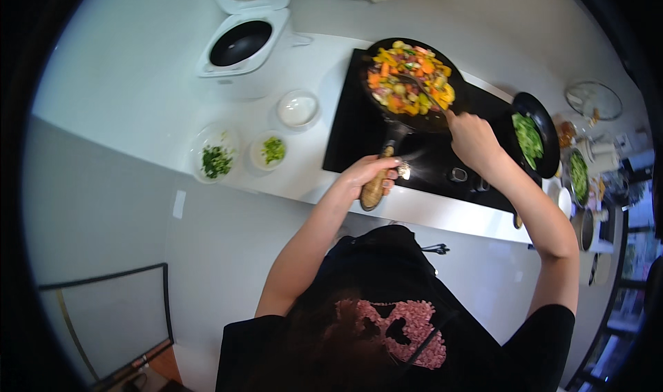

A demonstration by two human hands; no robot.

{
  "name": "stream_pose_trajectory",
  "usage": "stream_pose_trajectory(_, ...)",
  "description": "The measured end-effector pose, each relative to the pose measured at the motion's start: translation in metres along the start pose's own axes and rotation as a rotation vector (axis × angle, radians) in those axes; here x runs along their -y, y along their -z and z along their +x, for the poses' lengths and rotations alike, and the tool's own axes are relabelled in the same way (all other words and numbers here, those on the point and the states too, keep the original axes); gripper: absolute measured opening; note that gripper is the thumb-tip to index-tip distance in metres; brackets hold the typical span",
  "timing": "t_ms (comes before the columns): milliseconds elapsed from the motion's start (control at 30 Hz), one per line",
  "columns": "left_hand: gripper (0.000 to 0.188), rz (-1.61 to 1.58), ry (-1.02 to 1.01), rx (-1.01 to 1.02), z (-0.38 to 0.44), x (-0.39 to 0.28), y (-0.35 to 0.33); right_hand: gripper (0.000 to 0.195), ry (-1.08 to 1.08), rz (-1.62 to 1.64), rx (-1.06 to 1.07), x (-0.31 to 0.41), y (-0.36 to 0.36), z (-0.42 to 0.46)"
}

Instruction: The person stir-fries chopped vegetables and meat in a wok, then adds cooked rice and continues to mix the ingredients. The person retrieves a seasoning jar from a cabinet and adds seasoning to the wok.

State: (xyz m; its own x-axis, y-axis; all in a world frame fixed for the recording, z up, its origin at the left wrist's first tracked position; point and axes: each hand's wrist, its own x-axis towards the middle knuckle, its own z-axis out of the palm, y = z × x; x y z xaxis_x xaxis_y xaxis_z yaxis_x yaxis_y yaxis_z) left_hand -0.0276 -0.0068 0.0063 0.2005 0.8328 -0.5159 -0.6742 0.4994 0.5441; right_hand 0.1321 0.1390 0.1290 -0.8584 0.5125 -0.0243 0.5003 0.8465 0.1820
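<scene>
My left hand (372,175) grips the brown wood-look handle (374,191) of a dark frying pan (458,79) on the black cooktop (349,128). Chopped mixed vegetables (393,84), orange, yellow and pale with reddish-brown pieces among them, fill much of the pan. My right hand (472,137) is closed around the end of a slim cooking utensil (431,96). Its far end reaches into the vegetables, where its head is partly hidden. On the right of the cooktop a second dark pan (545,128) holds green leafy vegetables (528,139).
Left of the cooktop stand a white bowl (298,108), a small bowl of chopped greens (273,150) and a clear bowl of chopped herbs (216,161). An open rice cooker (242,42) is behind them. A glass lid (593,100) and a dish of green shreds (578,177) are at right.
</scene>
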Motion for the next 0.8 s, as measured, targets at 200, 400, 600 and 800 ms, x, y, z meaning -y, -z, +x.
stream_pose_trajectory(200, 0.021, -0.01, -0.038, 0.034, -0.001, 0.002, 0.003, 0.037, -0.014, -0.122, 0.202, -0.005, 0.023, -0.038)
stream_pose_trajectory(400, 0.035, -0.032, -0.098, -0.038, -0.005, 0.006, 0.002, 0.045, 0.024, -0.058, 0.138, -0.001, 0.012, -0.018)
stream_pose_trajectory(600, 0.04, 0.311, -0.515, -0.37, -0.048, 0.006, 0.088, 0.044, -0.002, 0.184, 0.014, -0.026, 0.044, -0.036)
stream_pose_trajectory(800, 0.032, 1.065, -0.671, -1.32, -0.159, -0.039, 0.265, 0.044, -0.261, 0.475, 0.084, -0.051, 0.068, -0.051)
